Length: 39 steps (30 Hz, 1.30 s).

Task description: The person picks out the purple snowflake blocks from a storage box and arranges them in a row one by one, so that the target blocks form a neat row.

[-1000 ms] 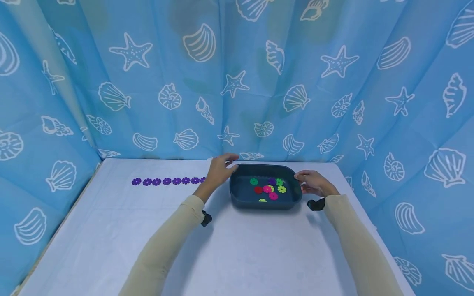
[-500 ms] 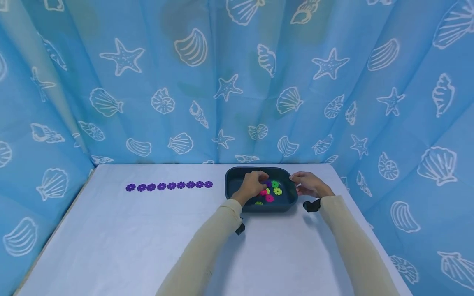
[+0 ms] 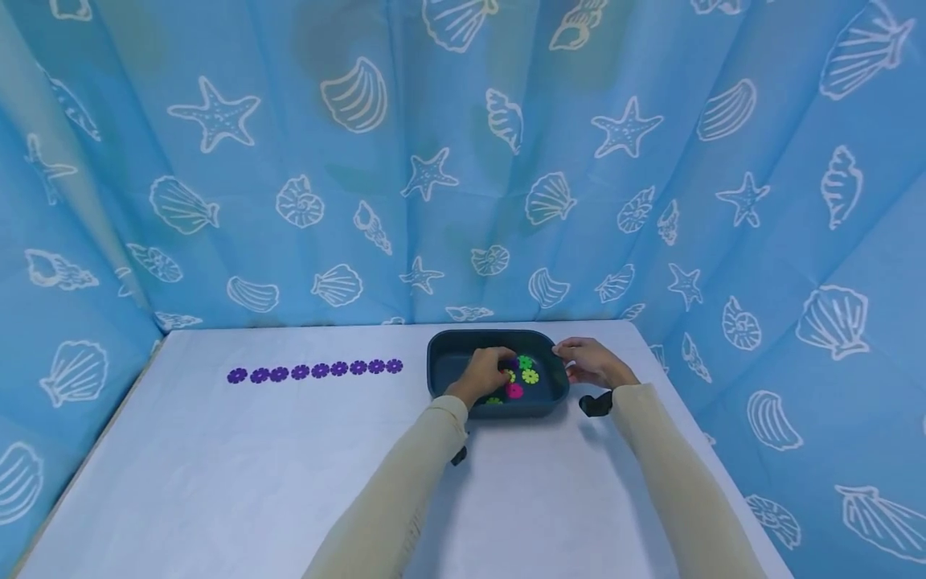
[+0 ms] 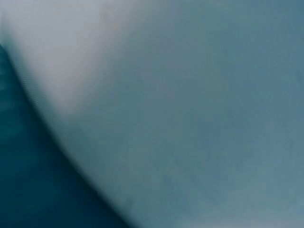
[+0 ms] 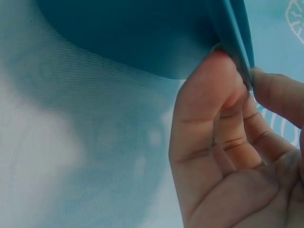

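A dark blue-grey tray [image 3: 531,409] holds several flower-shaped plastic discs, among them green [image 3: 525,363], yellow [image 3: 530,376] and pink [image 3: 514,391] ones. My left hand [image 3: 483,375] is inside it, with bent finger and thumb pinching at a purple disc [image 3: 513,363], mostly covered by the fingertips. At the tray's right end, my right hand [image 3: 595,363] holds the rim; in the right wrist view its thumb and curled fingers [image 5: 204,95] grip the tray wall [image 5: 232,33]. The left wrist view shows only part of the tray's outside [image 4: 38,156] and blurred tablecloth.
A row of several purple discs [image 3: 321,371] lies left of the tray on the white tablecloth [image 3: 253,466]. Blue curtains [image 3: 463,217] with white shell and starfish prints stand behind the table and along its sides.
From beyond the tray's left rim, my left hand has moved right and down into it, to the purple disc. The right hand stays at the rim. The head view has shifted slightly.
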{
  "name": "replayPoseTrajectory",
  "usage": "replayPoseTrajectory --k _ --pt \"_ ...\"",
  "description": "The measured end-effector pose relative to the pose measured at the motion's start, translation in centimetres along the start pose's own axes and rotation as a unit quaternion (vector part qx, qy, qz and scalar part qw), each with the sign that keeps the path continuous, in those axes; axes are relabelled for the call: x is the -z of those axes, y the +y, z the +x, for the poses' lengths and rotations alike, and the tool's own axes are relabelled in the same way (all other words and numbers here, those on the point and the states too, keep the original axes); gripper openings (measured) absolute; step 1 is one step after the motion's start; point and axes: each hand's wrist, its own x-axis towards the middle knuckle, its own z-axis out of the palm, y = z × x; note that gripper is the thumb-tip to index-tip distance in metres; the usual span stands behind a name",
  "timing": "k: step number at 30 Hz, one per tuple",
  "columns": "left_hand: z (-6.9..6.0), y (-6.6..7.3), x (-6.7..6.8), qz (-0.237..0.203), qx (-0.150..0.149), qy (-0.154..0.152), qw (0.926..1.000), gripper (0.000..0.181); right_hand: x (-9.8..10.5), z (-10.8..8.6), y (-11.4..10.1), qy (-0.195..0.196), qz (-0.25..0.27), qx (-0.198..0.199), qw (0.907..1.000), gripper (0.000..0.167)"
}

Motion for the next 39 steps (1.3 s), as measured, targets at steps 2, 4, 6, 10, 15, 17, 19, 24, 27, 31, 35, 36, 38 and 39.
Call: replayPoseTrajectory --k 2,4,6,10,15,17,19,24,27,31,35,36,38,39 --pt "-0.2 -0.1 0.0 0.012 -0.007 -0.01 0.9998 0.046 -0.1 0.0 0.0 0.004 -0.001 -0.002 1.0 0.036" --pt "-0.3 -0.1 0.1 0.028 -0.015 -0.022 0.9992 0.046 -0.1 0.1 0.1 0.002 -0.002 0.0 1.0 0.037" --pt "-0.3 -0.2 0.1 0.039 -0.026 -0.03 0.9985 0.043 -0.1 0.1 0.2 0.003 -0.005 0.002 1.0 0.037" --pt "-0.2 -0.1 -0.1 0.042 -0.033 -0.03 0.9981 0.034 0.0 0.2 0.2 0.009 -0.001 -0.006 0.9999 0.035" --pt "-0.2 0.1 -0.2 0.018 -0.019 -0.026 0.9993 0.035 -0.2 0.2 0.1 0.007 0.001 -0.011 0.9999 0.035" --pt "-0.3 0.2 -0.3 0.015 -0.022 -0.031 0.9992 0.038 -0.3 0.2 0.0 0.009 0.002 -0.014 0.9999 0.034" --pt "-0.2 0.2 -0.3 0.019 -0.025 -0.036 0.9989 0.039 -0.3 0.2 0.0 0.011 0.001 -0.015 0.9998 0.033" --pt "-0.1 0.4 -0.2 0.036 -0.022 -0.045 0.9981 0.038 -0.3 0.2 0.1 0.011 -0.003 -0.014 0.9998 0.034" --pt "-0.1 0.6 -0.3 0.044 -0.022 -0.048 0.9976 0.037 -0.2 0.1 0.2 0.004 -0.003 -0.008 1.0 0.035" --pt "0.0 0.9 -0.3 0.061 -0.029 -0.054 0.9963 0.035 -0.2 0.0 0.2 0.001 0.001 -0.006 1.0 0.034" --pt "0.2 1.0 -0.3 0.078 -0.033 -0.056 0.9948 0.035 -0.2 0.0 0.1 0.004 0.002 -0.006 1.0 0.035" --pt "0.2 1.1 -0.3 0.08 -0.033 -0.057 0.9947 0.035 -0.1 0.0 0.1 0.002 0.001 -0.004 1.0 0.035" --pt "0.3 1.1 -0.3 0.079 -0.035 -0.055 0.9948 0.035 0.0 0.0 0.1 0.003 0.001 -0.005 1.0 0.035" --pt "0.3 1.1 -0.3 0.076 -0.036 -0.053 0.995 0.035 0.0 0.0 0.1 0.003 0.002 -0.006 1.0 0.035"
